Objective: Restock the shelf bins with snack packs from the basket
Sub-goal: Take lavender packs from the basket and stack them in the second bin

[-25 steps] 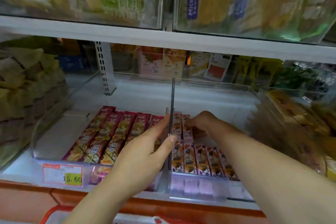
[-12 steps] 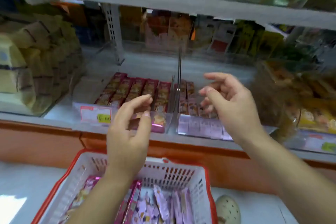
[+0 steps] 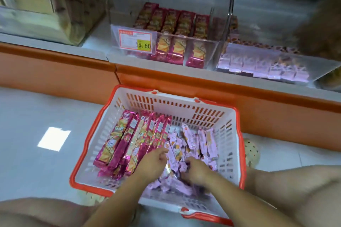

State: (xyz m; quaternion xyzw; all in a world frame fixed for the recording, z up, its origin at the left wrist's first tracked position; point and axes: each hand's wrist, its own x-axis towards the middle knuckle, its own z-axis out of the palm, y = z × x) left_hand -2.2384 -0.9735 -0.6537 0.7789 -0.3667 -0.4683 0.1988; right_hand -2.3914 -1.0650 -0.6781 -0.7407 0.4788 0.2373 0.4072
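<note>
Both your hands are down in the basket (image 3: 175, 105) now – white plastic lattice walls, orange-red rim, sitting on the pale glossy floor (image 3: 36, 107). Your left hand (image 3: 154, 162) is at the middle of the load, fingers curled in against the edge of the lilac packs (image 3: 204, 142). Your right hand (image 3: 195, 171) is just beside it, knuckles up, fingertips buried in the same crinkly heap. Whether either hand has actually closed round a pack, I cannot tell; the fingers are hidden among the wrappers and a little blurred.

The lilac packs are short, flat and tumbled loosely over the right half of the basket. On the left half lie the magenta packs (image 3: 129, 140) – long, narrow, shiny foil sticks, laid side by side on a slant.

Above, past the orange shelf edge (image 3: 55, 66), stand two clear hard-plastic bins, touching. The left bin (image 3: 212, 49) holds neat rows of the same long foil sticks and wears a price tag (image 3: 135, 41) reading 15.60. The right bin (image 3: 323, 64) shows a row of lilac wrappers along its front wall
</note>
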